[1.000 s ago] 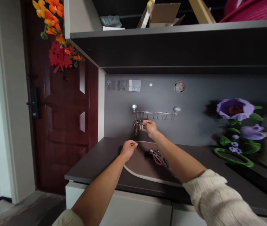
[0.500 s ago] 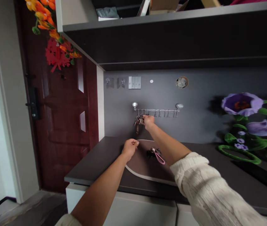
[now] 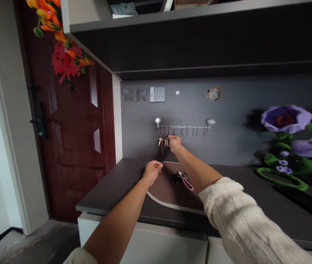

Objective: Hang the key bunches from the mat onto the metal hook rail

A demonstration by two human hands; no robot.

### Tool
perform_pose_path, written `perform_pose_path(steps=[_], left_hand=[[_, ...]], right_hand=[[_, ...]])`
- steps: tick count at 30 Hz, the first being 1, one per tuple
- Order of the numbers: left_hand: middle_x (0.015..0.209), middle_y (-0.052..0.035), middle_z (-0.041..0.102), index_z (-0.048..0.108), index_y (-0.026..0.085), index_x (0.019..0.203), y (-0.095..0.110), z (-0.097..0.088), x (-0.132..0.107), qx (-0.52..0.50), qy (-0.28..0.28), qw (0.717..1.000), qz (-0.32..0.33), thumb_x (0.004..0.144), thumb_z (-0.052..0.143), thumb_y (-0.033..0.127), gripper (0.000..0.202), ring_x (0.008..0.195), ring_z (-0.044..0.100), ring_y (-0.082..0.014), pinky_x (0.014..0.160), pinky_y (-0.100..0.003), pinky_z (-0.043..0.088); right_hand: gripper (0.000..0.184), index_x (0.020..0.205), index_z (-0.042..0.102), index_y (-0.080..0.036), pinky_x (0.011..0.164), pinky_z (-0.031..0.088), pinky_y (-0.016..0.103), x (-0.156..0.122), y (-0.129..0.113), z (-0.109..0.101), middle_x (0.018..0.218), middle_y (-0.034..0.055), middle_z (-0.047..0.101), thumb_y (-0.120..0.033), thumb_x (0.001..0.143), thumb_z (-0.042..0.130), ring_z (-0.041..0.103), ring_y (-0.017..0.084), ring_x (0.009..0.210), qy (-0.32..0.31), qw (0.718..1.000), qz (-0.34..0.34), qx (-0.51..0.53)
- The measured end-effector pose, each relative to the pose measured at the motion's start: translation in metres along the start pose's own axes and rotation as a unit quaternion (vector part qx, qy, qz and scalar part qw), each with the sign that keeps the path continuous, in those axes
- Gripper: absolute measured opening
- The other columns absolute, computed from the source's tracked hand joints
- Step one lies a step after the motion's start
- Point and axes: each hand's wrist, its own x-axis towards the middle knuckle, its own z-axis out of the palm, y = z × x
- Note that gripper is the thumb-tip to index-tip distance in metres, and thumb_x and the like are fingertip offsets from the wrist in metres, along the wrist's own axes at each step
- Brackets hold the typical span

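Note:
My right hand point(image 3: 174, 142) reaches up to the metal hook rail point(image 3: 184, 127) on the grey wall and pinches a bunch of keys point(image 3: 163, 140) that hangs at the rail's left end. My left hand point(image 3: 152, 171) is curled into a loose fist over the left edge of a brown oval mat point(image 3: 167, 192) on the dark counter; what it holds, if anything, is hidden. Another bunch of keys with a pink strap point(image 3: 182, 179) lies on the mat between my arms.
A dark red door point(image 3: 70, 139) with a black handle stands to the left. Purple fabric flowers point(image 3: 289, 139) sit at the right of the counter point(image 3: 109, 192). A dark overhead shelf point(image 3: 200, 40) juts out above. Wall switches point(image 3: 157, 94) are above the rail.
My right hand rose from below the rail to the keys at its left end and stays there. My left hand stayed almost still. The view shifted slightly.

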Motion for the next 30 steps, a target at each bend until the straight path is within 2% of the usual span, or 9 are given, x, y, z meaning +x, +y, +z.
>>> perform_pose_path(steps=[3, 10, 16, 20, 26, 30], left_hand=[[0.050, 0.0034, 0.048, 0.055, 0.012, 0.063, -0.001, 0.000, 0.000, -0.007, -0.003, 1.000, -0.002, 0.068, 0.054, 0.015, 0.006, 0.045, 0.043, -0.0051, 0.048, -0.018, 0.034], [0.050, 0.0037, 0.048, 0.055, 0.012, 0.064, -0.004, -0.001, 0.002, -0.009, 0.003, 1.000, -0.005, 0.067, 0.056, 0.017, 0.006, 0.046, 0.043, -0.0052, 0.048, -0.018, 0.034], [0.050, 0.0034, 0.048, 0.057, 0.013, 0.065, -0.005, -0.002, -0.001, 0.012, -0.014, 1.000, 0.015, 0.066, 0.056, 0.015, 0.003, 0.047, 0.042, -0.0051, 0.049, -0.018, 0.034], [0.053, 0.0020, 0.053, 0.059, 0.013, 0.066, -0.005, 0.000, -0.003, 0.041, -0.025, 0.999, 0.014, 0.064, 0.059, 0.016, 0.003, 0.051, 0.045, -0.0059, 0.052, -0.018, 0.035], [0.059, 0.0002, 0.059, 0.063, 0.015, 0.067, -0.003, 0.012, -0.010, 0.118, -0.028, 0.993, -0.007, 0.064, 0.060, 0.022, 0.007, 0.053, 0.047, -0.0076, 0.055, -0.020, 0.036], [0.061, 0.0001, 0.060, 0.065, 0.016, 0.069, 0.001, 0.016, -0.018, 0.168, -0.046, 0.985, 0.001, 0.064, 0.060, 0.025, 0.011, 0.053, 0.047, -0.0082, 0.056, -0.020, 0.036]], right_hand=[[0.005, 0.067, 0.051, -0.015, 0.044, 0.043, 0.018, -0.008, -0.005, -0.002, 0.045, -0.0041, 0.048, -0.016, 0.071, 0.052, 0.047, 0.006, 0.040, 0.025, 0.999, 0.025, 0.001], [0.012, 0.066, 0.045, -0.016, 0.051, 0.046, 0.021, -0.025, -0.016, -0.010, 0.055, -0.0037, 0.052, -0.008, 0.075, 0.042, 0.051, 0.005, 0.046, -0.033, 0.997, 0.063, 0.022], [0.013, 0.073, 0.046, -0.017, 0.060, 0.048, 0.024, -0.043, -0.018, -0.031, 0.063, -0.0021, 0.055, -0.004, 0.073, 0.043, 0.055, 0.006, 0.054, -0.060, 0.994, 0.088, 0.022], [0.012, 0.077, 0.048, -0.017, 0.061, 0.047, 0.024, -0.062, -0.019, -0.049, 0.070, -0.0004, 0.058, -0.007, 0.074, 0.043, 0.056, 0.007, 0.059, -0.106, 0.990, 0.096, 0.013], [0.012, 0.078, 0.052, -0.015, 0.054, 0.042, 0.019, -0.092, -0.012, -0.076, 0.071, 0.0021, 0.060, -0.007, 0.072, 0.045, 0.054, 0.007, 0.056, -0.127, 0.989, 0.058, -0.043], [0.013, 0.078, 0.055, -0.014, 0.058, 0.041, 0.019, -0.104, 0.000, -0.092, 0.067, 0.0015, 0.061, -0.007, 0.070, 0.047, 0.051, 0.006, 0.055, -0.121, 0.988, 0.013, -0.098]])
